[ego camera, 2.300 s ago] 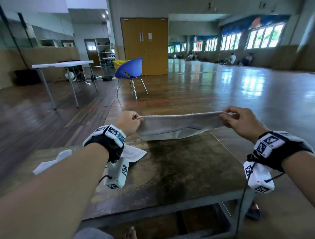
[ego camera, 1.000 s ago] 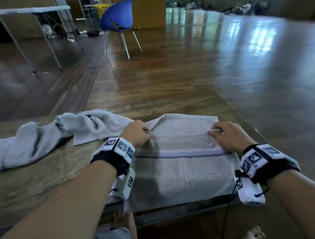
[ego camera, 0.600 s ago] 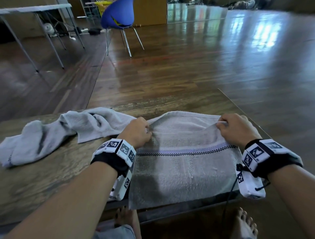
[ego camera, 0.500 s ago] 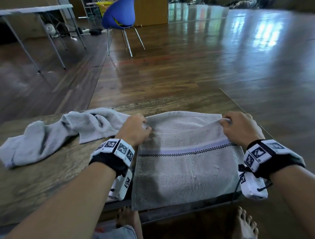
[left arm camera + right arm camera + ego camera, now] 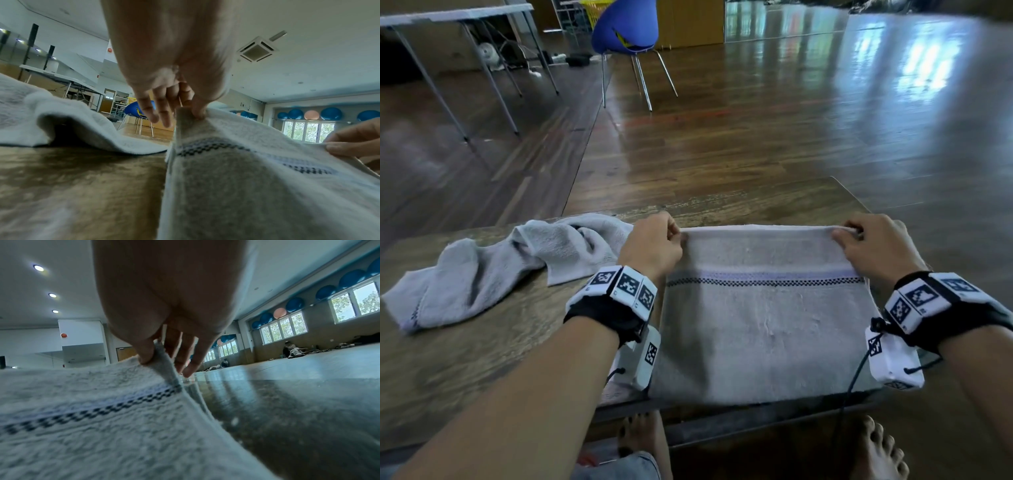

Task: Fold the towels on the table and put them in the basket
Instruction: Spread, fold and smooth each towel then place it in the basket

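Pinching the far corners of the striped towel point(image 5: 763, 322) lifted off the table point(image 5: 482, 349), left hand point(image 5: 652, 245) and right hand point(image 5: 876, 246) each gripped between thumb and forefinger, other fingers loose, crumpled towel point(image 5: 493, 267) just left of the left fingers.

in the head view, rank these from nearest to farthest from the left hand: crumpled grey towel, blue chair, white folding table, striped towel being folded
1. Striped grey towel: its far left corner is pinched by the left hand.
2. Crumpled grey towel: just left of that hand, on the same wooden table.
3. Blue plastic chair: out on the floor, straight ahead.
4. White folding table: far left; close to the chair's distance, so this order is loose.
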A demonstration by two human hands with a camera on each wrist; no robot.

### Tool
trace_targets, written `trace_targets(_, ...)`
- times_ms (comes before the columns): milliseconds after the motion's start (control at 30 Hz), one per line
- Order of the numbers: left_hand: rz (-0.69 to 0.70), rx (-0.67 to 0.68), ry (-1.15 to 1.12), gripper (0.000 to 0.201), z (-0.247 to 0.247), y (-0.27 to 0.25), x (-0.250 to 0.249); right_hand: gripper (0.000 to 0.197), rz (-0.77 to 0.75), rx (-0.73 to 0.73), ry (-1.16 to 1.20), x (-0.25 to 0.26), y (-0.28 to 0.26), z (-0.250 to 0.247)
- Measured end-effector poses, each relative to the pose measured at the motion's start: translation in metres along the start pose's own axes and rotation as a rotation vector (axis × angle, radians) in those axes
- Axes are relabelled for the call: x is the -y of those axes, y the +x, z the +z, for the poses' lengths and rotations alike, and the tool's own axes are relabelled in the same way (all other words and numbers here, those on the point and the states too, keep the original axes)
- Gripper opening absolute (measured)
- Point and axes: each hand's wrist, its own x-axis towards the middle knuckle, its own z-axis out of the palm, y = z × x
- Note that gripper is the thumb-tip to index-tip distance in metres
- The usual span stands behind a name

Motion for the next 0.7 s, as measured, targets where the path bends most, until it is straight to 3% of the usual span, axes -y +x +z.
trace_targets(33, 0.004, -0.003, -0.023, 0.008, 0.001, -0.001, -0.001, 0.019, -0.041, 0.028, 0.008, -0.001, -0.001, 0.002)
trace_targets(133, 0.017, 0.201, 0.083, 0.01, 0.008, -0.006, 0.002, 0.018, -0.102, 0.279, -0.042, -0.004, -0.006, 0.01)
trace_targets(267, -0.041, 0.388, 0.241, 0.01, -0.002, 0.0, 0.001, 0.021, -0.073, 0.359, -0.096, -0.004, -0.001, -0.004)
trace_targets(367, -0.06, 0.563, 0.301, 0.023, -0.01, 0.004, -0.002, 0.018, -0.062, 0.395, -0.111, -0.002, -0.002, -0.015)
trace_targets(433, -0.055, 0.518, 0.219, 0.017, -0.01, 0.002, 0.0, 0.019, -0.046, 0.317, -0.071, -0.004, -0.004, -0.015)
trace_targets(567, -0.052, 0.22, 0.083, 0.009, 0.0, 0.001, 0.008, 0.016, -0.104, 0.177, -0.036, -0.006, 0.001, -0.001)
trace_targets(700, -0.014, 0.203, 0.134, 0.008, 0.011, -0.002, 0.019, 0.014, -0.177, 0.236, -0.049, -0.006, 0.007, 0.015)
